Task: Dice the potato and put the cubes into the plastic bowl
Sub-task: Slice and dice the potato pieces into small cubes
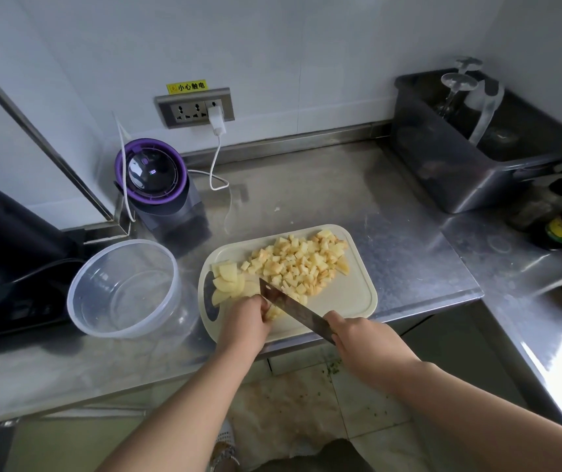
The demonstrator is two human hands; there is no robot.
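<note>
Dicing looks to be the step in hand: the left hand point(249, 320) is curling its fingers down onto a bunch of pale yellow potato strips point(273, 313), while the right hand point(357, 335) is wrapping its fingers round the handle of the dark steel kitchen knife point(293, 308), with the blade slanting beside the left knuckles. Diced cubes point(300, 264) and uncut slices point(228, 281) are lying on the cream plastic cutting board point(351, 301), and the clear round plastic bowl point(102, 267) is standing empty beside it. The next cuts are probably calling for tucked fingertips.
</note>
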